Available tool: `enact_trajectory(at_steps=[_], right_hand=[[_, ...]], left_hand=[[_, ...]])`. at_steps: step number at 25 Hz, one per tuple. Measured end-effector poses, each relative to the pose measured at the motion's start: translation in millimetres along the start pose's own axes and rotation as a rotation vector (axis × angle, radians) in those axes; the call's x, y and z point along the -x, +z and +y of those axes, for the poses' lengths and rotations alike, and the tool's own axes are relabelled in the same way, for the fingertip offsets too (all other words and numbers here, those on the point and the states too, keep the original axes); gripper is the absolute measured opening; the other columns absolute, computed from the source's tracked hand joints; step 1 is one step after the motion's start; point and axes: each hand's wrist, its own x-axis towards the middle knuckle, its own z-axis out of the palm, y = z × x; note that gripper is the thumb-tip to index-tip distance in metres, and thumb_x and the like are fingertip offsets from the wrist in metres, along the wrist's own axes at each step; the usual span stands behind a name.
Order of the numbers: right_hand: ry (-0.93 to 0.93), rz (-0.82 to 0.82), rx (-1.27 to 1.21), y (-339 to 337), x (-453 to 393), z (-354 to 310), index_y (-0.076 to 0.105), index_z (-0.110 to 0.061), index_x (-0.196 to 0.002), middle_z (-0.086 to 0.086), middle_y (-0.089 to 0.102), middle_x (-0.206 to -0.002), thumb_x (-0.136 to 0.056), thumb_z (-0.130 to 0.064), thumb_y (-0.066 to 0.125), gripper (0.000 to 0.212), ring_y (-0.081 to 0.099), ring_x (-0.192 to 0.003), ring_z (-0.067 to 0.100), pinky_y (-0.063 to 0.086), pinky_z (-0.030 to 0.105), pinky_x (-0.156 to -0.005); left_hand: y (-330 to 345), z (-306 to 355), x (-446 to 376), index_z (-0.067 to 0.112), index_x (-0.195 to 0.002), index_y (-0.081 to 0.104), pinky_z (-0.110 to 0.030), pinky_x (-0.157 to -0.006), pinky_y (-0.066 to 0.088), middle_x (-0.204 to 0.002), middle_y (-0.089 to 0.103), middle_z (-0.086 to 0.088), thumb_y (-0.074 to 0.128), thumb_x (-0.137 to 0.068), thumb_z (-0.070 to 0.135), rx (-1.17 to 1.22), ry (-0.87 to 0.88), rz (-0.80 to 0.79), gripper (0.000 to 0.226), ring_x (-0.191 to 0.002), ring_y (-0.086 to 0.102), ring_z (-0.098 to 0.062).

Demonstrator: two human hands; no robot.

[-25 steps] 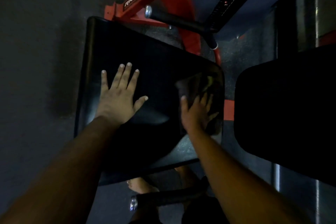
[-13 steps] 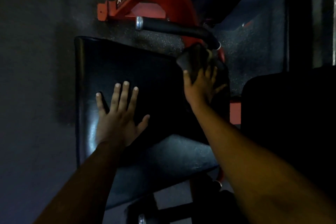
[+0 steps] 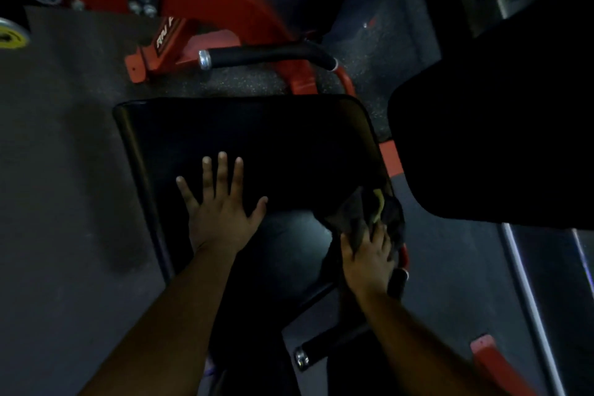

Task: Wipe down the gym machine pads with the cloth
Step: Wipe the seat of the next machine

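The black seat pad [image 3: 257,138] fills the centre of the frame; its far edge runs just below the red frame [image 3: 225,0] and a black handle [image 3: 266,56], with dark floor [image 3: 64,170] open along its left edge. A second black pad [image 3: 498,122] stands close beside its right edge. My left hand [image 3: 221,212] lies flat on the seat pad, fingers spread. My right hand [image 3: 369,260] grips the dark cloth [image 3: 366,212], bunched at the pad's lower right edge.
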Motion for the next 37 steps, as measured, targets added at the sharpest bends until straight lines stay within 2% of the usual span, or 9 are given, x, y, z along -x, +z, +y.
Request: enact_trajectory(at_steps=[6,9,21,25,28,30,32,34,37], right_hand=[[-0.238,-0.049,-0.129,-23,52,-23,0.045,-0.028,-0.144,0.011,0.046,-0.141,-0.097,-0.034,0.054,0.049,0.046,-0.127,0.038,0.049,0.054,-0.099],[-0.165,0.047,-0.293,-88,57,-9,0.051,-0.026,-0.143,0.016,0.056,-0.134,-0.095,-0.031,0.06,0.049,0.057,-0.119,0.038,0.054,0.046,-0.096],[-0.356,0.408,-0.366,-299,176,63,0.046,-0.04,-0.141,0.005,0.057,-0.126,-0.091,-0.045,0.059,0.052,0.057,-0.115,0.03,0.056,0.049,-0.086],[-0.552,0.731,-0.248,-377,194,67,0.048,-0.038,-0.145,0.004,0.054,-0.134,-0.089,-0.037,0.065,0.059,0.052,-0.12,0.031,0.052,0.048,-0.091],[-0.551,0.964,-0.07,-436,181,69,0.045,-0.038,-0.148,0.009,0.046,-0.145,-0.087,-0.039,0.066,0.064,0.043,-0.132,0.033,0.042,0.061,-0.1],[-0.456,0.921,0.144,-461,156,69,0.034,-0.039,-0.153,0.01,0.031,-0.159,-0.093,-0.045,0.058,0.065,0.027,-0.146,0.035,0.024,0.074,-0.107],[-0.364,0.731,0.3,-465,128,71,0.017,-0.041,-0.158,0.009,0.007,-0.167,-0.097,-0.053,0.051,0.071,0.004,-0.154,0.037,0.013,0.079,-0.11],[-0.329,0.648,0.318,-462,108,70,0.006,-0.042,-0.159,0.011,-0.001,-0.168,-0.095,-0.057,0.053,0.081,-0.004,-0.153,0.041,0.019,0.076,-0.111],[-0.293,0.688,0.358,-469,91,48,-0.002,-0.043,-0.158,0.014,0.009,-0.166,-0.093,-0.059,0.051,0.086,0.009,-0.151,0.044,0.032,0.07,-0.109]], left_hand=[[-35,-1,17,0.023,-0.163,-0.003,-0.07,-0.118,-0.008,-0.17,-0.013,-0.006,0.021,-0.09,0.082,0.157,0.099,-0.226,0.097,-0.156,-0.016,-0.026],[-80,12,48,0.024,-0.163,-0.002,-0.062,-0.123,0.003,-0.171,-0.008,-0.004,0.032,-0.087,0.083,0.295,0.208,-0.342,0.102,-0.158,-0.003,-0.026],[-223,119,153,0.026,-0.163,-0.001,-0.051,-0.127,0.008,-0.171,-0.009,-0.001,0.038,-0.091,0.077,0.31,0.353,-0.151,0.096,-0.158,-0.001,-0.022],[-240,160,155,0.028,-0.163,0.005,-0.049,-0.126,0.011,-0.172,-0.002,0.0,0.045,-0.091,0.075,0.429,0.312,-0.121,0.095,-0.158,0.004,-0.021],[-263,200,141,0.025,-0.163,0.008,-0.051,-0.125,0.013,-0.171,0.001,-0.003,0.047,-0.092,0.071,0.497,0.375,-0.063,0.093,-0.157,0.007,-0.023],[-278,227,127,0.025,-0.163,0.005,-0.051,-0.126,0.01,-0.171,-0.001,-0.004,0.046,-0.094,0.07,0.509,0.397,-0.06,0.093,-0.158,0.005,-0.023],[-289,251,109,0.025,-0.163,-0.001,-0.05,-0.127,0.007,-0.171,-0.007,-0.003,0.044,-0.095,0.069,0.496,0.403,-0.088,0.093,-0.158,0.003,-0.024],[-291,270,91,0.025,-0.162,-0.006,-0.05,-0.127,0.007,-0.171,-0.01,-0.003,0.042,-0.095,0.07,0.532,0.399,-0.121,0.094,-0.158,0.001,-0.024],[-280,287,64,0.022,-0.162,-0.008,-0.051,-0.126,0.006,-0.171,-0.011,-0.002,0.044,-0.092,0.074,0.684,0.435,-0.147,0.102,-0.158,-0.001,-0.022]])
